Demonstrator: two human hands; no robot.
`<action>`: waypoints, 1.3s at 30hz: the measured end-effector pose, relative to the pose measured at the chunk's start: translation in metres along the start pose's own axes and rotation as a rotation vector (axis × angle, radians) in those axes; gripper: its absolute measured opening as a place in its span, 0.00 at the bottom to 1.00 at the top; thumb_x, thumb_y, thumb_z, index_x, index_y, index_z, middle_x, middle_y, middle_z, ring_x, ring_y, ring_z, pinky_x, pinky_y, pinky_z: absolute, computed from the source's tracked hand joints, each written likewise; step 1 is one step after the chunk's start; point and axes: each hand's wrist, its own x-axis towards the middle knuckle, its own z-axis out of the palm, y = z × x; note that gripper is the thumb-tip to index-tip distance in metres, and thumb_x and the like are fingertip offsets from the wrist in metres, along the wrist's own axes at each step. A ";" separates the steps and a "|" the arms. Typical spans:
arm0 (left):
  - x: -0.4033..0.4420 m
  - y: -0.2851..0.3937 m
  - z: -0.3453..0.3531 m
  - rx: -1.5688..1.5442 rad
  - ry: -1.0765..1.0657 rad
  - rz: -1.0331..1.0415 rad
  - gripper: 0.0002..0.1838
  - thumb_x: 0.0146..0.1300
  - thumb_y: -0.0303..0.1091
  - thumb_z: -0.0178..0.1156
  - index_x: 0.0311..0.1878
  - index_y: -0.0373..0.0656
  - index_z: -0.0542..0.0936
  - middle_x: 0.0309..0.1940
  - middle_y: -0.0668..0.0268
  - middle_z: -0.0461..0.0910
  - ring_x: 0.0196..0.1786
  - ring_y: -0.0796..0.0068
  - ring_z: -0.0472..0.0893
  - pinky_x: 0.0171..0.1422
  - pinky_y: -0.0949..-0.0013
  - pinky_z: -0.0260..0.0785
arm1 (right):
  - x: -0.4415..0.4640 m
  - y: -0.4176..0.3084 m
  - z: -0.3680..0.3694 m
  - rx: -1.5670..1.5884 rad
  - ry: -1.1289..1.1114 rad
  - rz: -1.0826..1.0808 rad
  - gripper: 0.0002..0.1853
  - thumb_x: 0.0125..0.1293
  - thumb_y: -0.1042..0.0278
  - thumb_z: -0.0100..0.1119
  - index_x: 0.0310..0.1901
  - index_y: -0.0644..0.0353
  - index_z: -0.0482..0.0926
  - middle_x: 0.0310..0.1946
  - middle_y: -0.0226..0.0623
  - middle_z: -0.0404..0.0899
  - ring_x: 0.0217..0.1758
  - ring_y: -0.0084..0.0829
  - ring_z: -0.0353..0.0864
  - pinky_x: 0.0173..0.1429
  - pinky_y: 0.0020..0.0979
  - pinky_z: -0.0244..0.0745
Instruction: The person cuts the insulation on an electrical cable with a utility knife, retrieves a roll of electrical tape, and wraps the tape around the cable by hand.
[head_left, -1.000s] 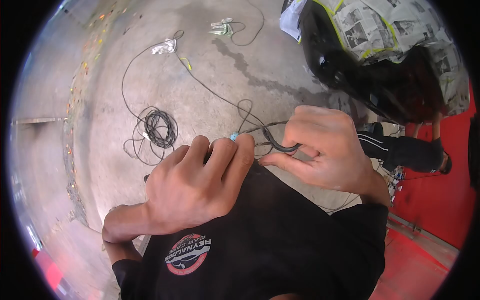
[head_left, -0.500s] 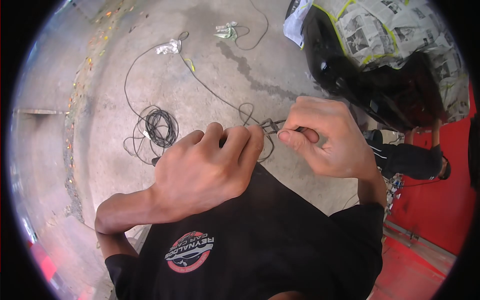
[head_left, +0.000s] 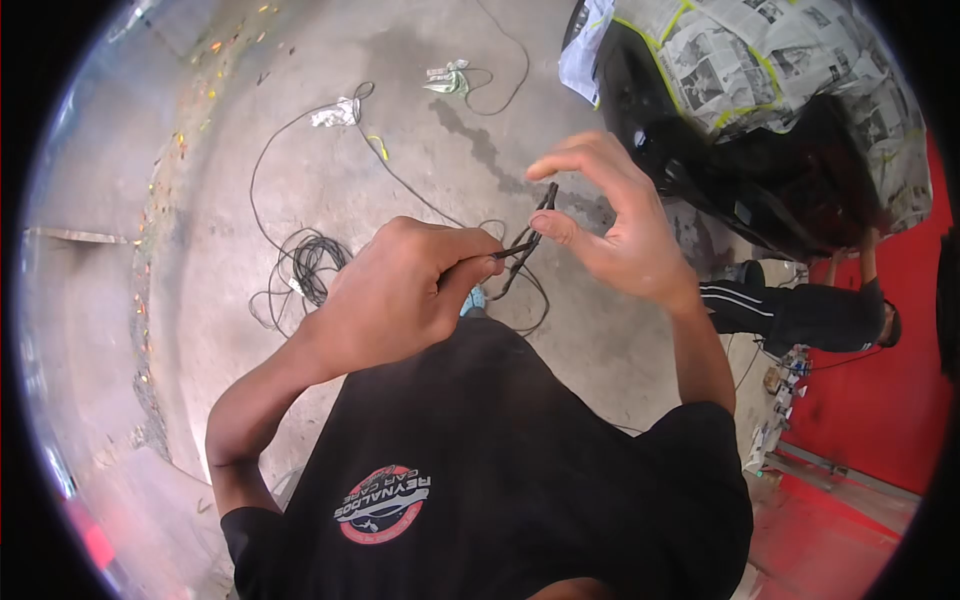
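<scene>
My left hand (head_left: 395, 290) pinches a dark cable (head_left: 517, 248) between thumb and forefinger, in front of my chest. A bent, knotted-looking part of the cable rises from there toward my right hand (head_left: 625, 225). That hand's thumb and fingers are spread around the cable's upper end; the thumb looks to be against it, but the fingers are not closed on it. Below the hands, more of the cable hangs in a loose loop. Just past my left hand, a coil of dark cable (head_left: 312, 265) lies on the concrete floor.
A black car part (head_left: 680, 170) covered in newspaper (head_left: 720, 75) stands at upper right. Beside it, a person in dark clothes (head_left: 825, 312) reaches toward it. A white crumpled wrapper (head_left: 338, 113) and a greenish one (head_left: 447, 77) lie by cables on the floor. A red surface (head_left: 870, 400) is at right.
My right hand has moved up and its fingers have spread from a pinch. My left hand has turned, now showing a pinch on the cable, whose bent part stands upright between the hands.
</scene>
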 end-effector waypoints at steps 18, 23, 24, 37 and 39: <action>-0.024 -0.107 -0.055 -0.323 0.582 -0.353 0.13 0.78 0.36 0.52 0.49 0.37 0.82 0.21 0.79 0.65 0.19 0.93 0.57 0.21 0.81 0.45 | -0.173 0.140 0.164 0.458 0.276 0.861 0.11 0.70 0.65 0.64 0.46 0.63 0.84 0.39 0.33 0.86 0.42 0.23 0.83 0.49 0.27 0.77; -0.088 -0.284 -0.040 0.119 0.753 -0.552 0.13 0.70 0.35 0.57 0.43 0.35 0.86 0.25 0.62 0.82 0.27 0.76 0.79 0.35 0.69 0.71 | -0.205 0.173 0.152 0.367 0.180 1.012 0.11 0.70 0.64 0.63 0.45 0.63 0.85 0.36 0.32 0.86 0.37 0.22 0.82 0.45 0.26 0.77; -0.110 -0.323 -0.014 0.153 0.738 -0.663 0.13 0.69 0.35 0.57 0.42 0.35 0.86 0.27 0.58 0.84 0.30 0.71 0.83 0.37 0.66 0.73 | -0.205 0.176 0.151 0.380 0.162 1.012 0.11 0.70 0.64 0.62 0.45 0.63 0.85 0.36 0.32 0.86 0.37 0.22 0.82 0.45 0.26 0.76; -0.254 -0.342 0.257 -0.013 0.248 -1.252 0.13 0.67 0.38 0.61 0.43 0.38 0.85 0.34 0.48 0.86 0.38 0.49 0.87 0.43 0.55 0.77 | -0.210 0.323 0.309 0.617 -0.321 1.357 0.13 0.68 0.62 0.61 0.47 0.63 0.85 0.34 0.34 0.86 0.33 0.19 0.81 0.41 0.25 0.76; -0.237 -0.352 0.277 0.030 0.180 -1.347 0.13 0.68 0.38 0.59 0.48 0.40 0.84 0.36 0.49 0.86 0.43 0.45 0.86 0.48 0.49 0.77 | -0.246 0.384 0.390 0.561 -0.463 1.418 0.12 0.69 0.61 0.61 0.43 0.62 0.85 0.30 0.30 0.84 0.29 0.18 0.78 0.35 0.23 0.74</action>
